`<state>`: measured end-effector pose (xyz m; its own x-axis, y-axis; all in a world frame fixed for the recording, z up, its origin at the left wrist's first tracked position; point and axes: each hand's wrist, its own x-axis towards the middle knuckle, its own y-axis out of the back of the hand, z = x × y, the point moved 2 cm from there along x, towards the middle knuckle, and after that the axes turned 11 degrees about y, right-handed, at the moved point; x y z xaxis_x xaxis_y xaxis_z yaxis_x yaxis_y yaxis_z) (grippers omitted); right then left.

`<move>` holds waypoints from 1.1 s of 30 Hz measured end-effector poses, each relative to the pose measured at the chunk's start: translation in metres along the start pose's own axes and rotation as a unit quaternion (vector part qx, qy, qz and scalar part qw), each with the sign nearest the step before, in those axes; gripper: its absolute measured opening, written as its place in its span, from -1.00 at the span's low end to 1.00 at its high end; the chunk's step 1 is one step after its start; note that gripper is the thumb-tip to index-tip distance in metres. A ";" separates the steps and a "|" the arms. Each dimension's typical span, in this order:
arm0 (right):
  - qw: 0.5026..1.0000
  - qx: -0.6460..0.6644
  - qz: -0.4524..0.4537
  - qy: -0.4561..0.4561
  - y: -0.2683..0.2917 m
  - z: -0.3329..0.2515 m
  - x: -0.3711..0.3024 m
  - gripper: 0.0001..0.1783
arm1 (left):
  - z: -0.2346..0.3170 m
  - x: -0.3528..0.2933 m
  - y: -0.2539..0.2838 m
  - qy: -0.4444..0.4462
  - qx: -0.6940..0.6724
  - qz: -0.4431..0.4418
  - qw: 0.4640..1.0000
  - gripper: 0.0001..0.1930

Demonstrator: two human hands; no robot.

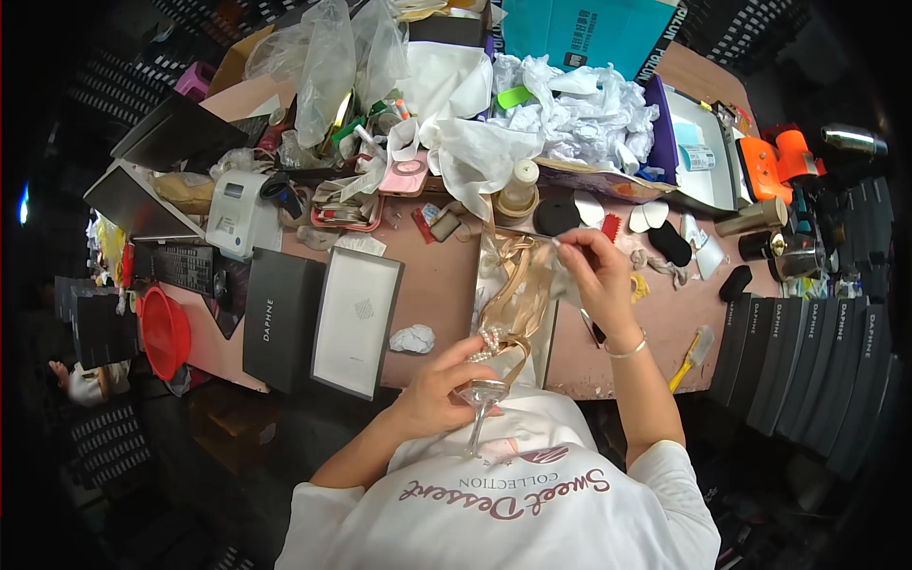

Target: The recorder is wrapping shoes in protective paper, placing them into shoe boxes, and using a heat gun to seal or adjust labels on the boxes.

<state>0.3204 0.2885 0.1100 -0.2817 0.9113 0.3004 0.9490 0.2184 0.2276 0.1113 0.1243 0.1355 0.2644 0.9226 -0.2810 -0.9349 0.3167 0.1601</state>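
Note:
My left hand (445, 385) is closed around what looks like a high-heeled sandal (480, 391), its slim see-through heel pointing toward my shirt. A string of pearls (489, 342) shows at the fingers, beside tan satin straps (518, 347). Further from me, more shiny tan straps (516, 275) lie over white paper in an open shoebox (480, 271). At the box's right side my right hand (598, 275) is raised, thumb and forefinger pinched together. Some whitish thing shows at those fingertips, too small to make out. Most of the sandal's sole is hidden by the left hand.
An empty shoebox (356, 323) and its black lid (282, 318) stand at the left. A crumpled paper ball (412, 338) lies between. Right are a yellow-handled brush (692, 358) and a row of black shoeboxes (807, 370). White crumpled paper (579, 114) fills a carton behind.

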 end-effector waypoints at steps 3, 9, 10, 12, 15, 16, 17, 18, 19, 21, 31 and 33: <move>0.989 -0.110 -0.019 0.092 -0.012 0.016 0.043 -0.89 | -0.007 0.003 0.000 0.011 -0.003 0.013 1.000 -0.56; 0.937 -0.275 -0.027 0.215 -0.031 0.068 0.089 -0.87 | -0.018 0.007 0.002 0.043 -0.028 0.042 0.998 -0.52; 0.928 -0.291 -0.025 0.232 -0.032 0.074 0.093 -0.87 | -0.018 0.009 0.003 0.045 -0.024 0.040 0.998 -0.52; 0.912 -0.329 -0.039 0.243 -0.035 0.086 0.095 -0.86 | -0.017 0.011 0.004 0.051 -0.015 0.034 0.998 -0.53; 0.896 -0.349 -0.036 0.271 -0.040 0.093 0.092 -0.78 | -0.021 0.011 0.004 0.055 -0.016 0.041 0.998 -0.55; 0.898 -0.352 -0.042 0.259 -0.042 0.094 0.087 -0.75 | -0.023 0.011 0.003 0.057 -0.023 0.043 0.997 -0.54; 0.900 -0.356 -0.045 0.249 -0.044 0.091 0.082 -0.71 | -0.023 0.011 0.003 0.057 -0.028 0.043 0.997 -0.54; 0.901 -0.359 -0.047 0.238 -0.045 0.089 0.079 -0.68 | -0.023 0.011 0.004 0.057 -0.032 0.043 0.997 -0.54; 0.905 -0.352 -0.039 0.236 -0.046 0.092 0.077 -0.65 | -0.024 0.010 0.003 0.052 -0.032 0.045 0.997 -0.55; 0.912 -0.337 -0.017 0.233 -0.049 0.104 0.072 -0.57 | -0.022 0.009 0.003 0.039 -0.028 0.047 0.998 -0.55; 0.963 -0.116 0.222 0.102 0.013 0.095 0.044 -0.63 | -0.001 -0.001 -0.005 0.036 0.033 0.007 0.999 -0.48; 0.939 0.066 0.338 -0.011 0.042 0.124 0.020 -0.67 | -0.005 0.000 -0.007 0.018 0.033 0.000 0.999 -0.49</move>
<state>0.3725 0.3588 0.0106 0.3921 0.8642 0.3154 0.9199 -0.3721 -0.1241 0.1165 0.1206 0.1299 0.2539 0.9147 -0.3145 -0.9172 0.3309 0.2218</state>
